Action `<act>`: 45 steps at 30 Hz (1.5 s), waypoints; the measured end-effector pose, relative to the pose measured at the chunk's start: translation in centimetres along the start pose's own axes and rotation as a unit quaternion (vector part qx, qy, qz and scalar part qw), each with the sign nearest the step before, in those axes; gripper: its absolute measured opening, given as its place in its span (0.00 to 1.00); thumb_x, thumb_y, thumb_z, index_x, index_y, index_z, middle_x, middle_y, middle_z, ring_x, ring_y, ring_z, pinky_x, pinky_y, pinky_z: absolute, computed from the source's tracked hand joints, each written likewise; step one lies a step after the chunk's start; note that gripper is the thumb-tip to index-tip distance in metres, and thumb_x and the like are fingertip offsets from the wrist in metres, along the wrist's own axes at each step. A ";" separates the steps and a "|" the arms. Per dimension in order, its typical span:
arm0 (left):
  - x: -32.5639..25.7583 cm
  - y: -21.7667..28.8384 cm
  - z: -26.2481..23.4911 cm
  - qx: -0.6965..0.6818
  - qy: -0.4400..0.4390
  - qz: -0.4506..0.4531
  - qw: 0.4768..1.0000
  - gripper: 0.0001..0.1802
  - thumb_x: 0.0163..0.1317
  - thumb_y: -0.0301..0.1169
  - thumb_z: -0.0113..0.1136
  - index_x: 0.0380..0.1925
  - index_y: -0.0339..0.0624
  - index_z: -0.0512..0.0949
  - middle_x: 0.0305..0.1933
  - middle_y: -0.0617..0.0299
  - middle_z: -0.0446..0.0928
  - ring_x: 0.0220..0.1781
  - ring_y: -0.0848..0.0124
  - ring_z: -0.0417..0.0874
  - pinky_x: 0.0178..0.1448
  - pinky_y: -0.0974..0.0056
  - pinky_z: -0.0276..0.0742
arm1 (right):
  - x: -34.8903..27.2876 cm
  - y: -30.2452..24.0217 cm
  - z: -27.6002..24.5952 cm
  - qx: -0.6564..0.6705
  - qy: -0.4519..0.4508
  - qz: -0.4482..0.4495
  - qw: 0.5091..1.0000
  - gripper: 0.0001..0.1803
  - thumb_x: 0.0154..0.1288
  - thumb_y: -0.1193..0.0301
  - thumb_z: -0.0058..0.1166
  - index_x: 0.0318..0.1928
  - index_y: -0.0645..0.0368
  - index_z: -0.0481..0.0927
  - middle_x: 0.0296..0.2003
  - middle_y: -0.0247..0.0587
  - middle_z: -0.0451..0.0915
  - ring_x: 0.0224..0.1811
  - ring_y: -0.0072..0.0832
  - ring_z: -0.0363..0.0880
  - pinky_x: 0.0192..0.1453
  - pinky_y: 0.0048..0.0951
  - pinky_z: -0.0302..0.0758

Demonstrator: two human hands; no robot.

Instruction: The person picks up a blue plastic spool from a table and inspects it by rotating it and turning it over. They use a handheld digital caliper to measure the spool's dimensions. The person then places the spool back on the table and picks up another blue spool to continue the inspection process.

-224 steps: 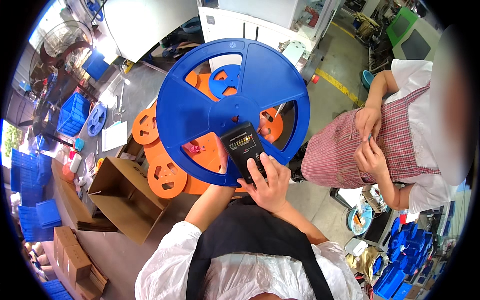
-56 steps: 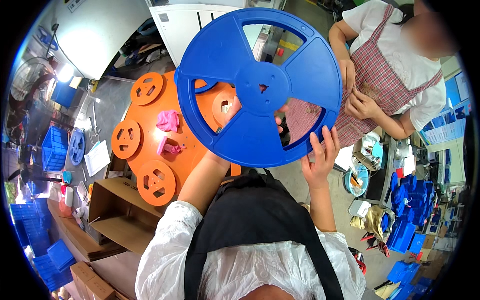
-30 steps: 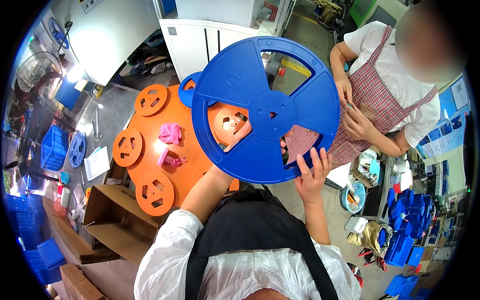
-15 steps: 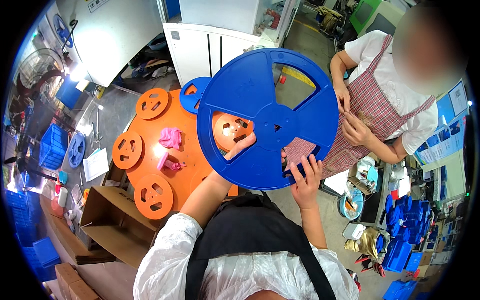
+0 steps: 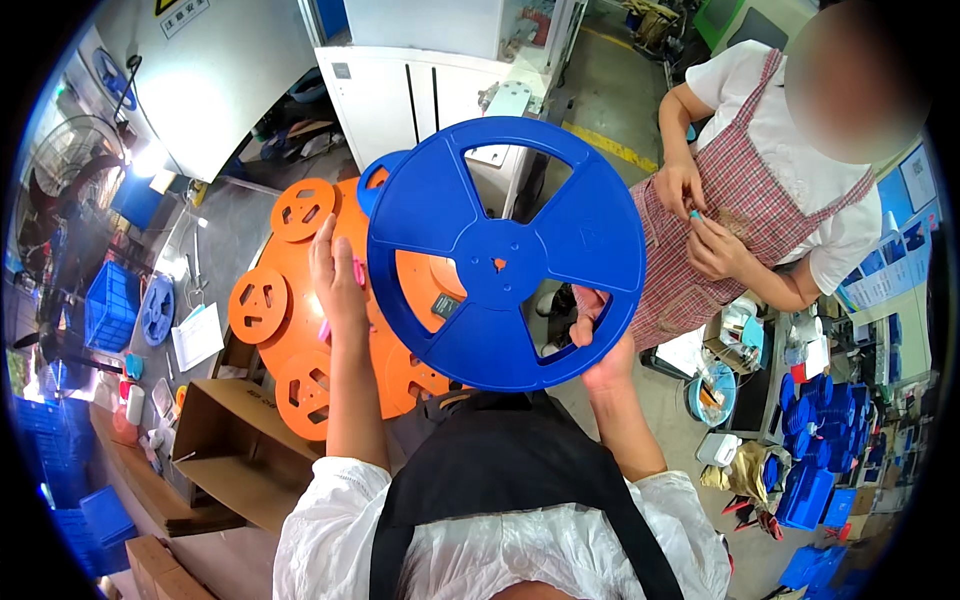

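Observation:
A large blue plastic reel disc with wide cut-out windows and a small centre hole is held up in front of me. My right hand grips its lower right rim, the thumb showing through a window. Left of the disc, my left hand is raised with fingers stretched out, apart from it and holding nothing. Beneath lies a round orange table bearing several orange reel discs. Bits of pink show beside my left hand, mostly hidden by it. Another blue disc lies partly hidden at the table's far edge.
At right stands a person in a checked apron, both hands together on a small teal thing. An open cardboard box is at lower left, near a grey bench. Blue reels are piled at right. A white cabinet stands behind.
My left hand has let go of the disc and moved left. The disc has turned and come slightly left and nearer, with my right hand now gripping its rim.

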State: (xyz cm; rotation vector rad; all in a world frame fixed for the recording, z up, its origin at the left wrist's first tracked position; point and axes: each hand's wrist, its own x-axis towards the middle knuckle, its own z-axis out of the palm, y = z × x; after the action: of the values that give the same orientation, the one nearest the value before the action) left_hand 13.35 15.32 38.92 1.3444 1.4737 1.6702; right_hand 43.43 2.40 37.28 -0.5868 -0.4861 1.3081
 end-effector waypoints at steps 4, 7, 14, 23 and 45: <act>-1.3 -1.9 -2.1 -0.172 -0.136 -0.211 0.953 0.25 0.74 0.43 0.44 0.62 0.40 0.71 0.50 0.63 0.78 0.51 0.74 0.76 0.58 0.67 0.70 | 0.6 1.6 -1.5 0.066 0.053 0.057 0.995 0.21 0.72 0.63 0.37 0.60 0.55 0.72 0.61 0.48 0.74 0.16 0.21 0.67 0.24 0.22 0.60; -2.5 -2.0 -1.7 -0.249 -0.103 -0.231 0.935 0.22 0.75 0.39 0.42 0.61 0.37 0.71 0.46 0.66 0.79 0.40 0.80 0.77 0.44 0.77 0.73 | 1.3 1.6 -2.0 0.072 0.024 0.068 0.995 0.21 0.72 0.63 0.38 0.61 0.54 0.72 0.61 0.47 0.74 0.18 0.20 0.69 0.26 0.22 0.63; -2.4 -0.8 -1.2 -0.330 -0.134 -0.209 0.911 0.20 0.73 0.31 0.44 0.60 0.32 0.69 0.49 0.54 0.79 0.49 0.68 0.83 0.50 0.70 0.81 | 2.2 0.5 -2.4 0.087 -0.004 0.073 0.994 0.21 0.72 0.63 0.39 0.63 0.51 0.70 0.63 0.45 0.72 0.20 0.19 0.69 0.28 0.22 0.65; -2.4 -0.5 0.1 -0.355 -0.127 -0.206 0.903 0.20 0.71 0.25 0.45 0.61 0.33 0.68 0.52 0.52 0.78 0.52 0.63 0.82 0.53 0.64 0.82 | 2.8 -1.4 -1.8 0.065 -0.016 0.030 0.997 0.20 0.74 0.61 0.37 0.58 0.53 0.73 0.59 0.49 0.76 0.16 0.19 0.68 0.24 0.21 0.59; -3.7 -0.7 0.2 -0.391 -0.178 -0.209 0.878 0.24 0.68 0.25 0.50 0.63 0.32 0.66 0.55 0.52 0.77 0.54 0.61 0.81 0.46 0.67 0.84 | 5.5 -4.1 -4.5 0.076 -0.065 0.078 0.992 0.20 0.73 0.63 0.41 0.61 0.58 0.70 0.62 0.52 0.71 0.19 0.18 0.67 0.26 0.22 0.62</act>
State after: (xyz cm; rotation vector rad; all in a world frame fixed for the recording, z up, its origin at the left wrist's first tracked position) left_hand 14.73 12.30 37.06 0.7456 0.6671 1.3881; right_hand 50.45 6.56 36.51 -0.4209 -0.4486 1.5236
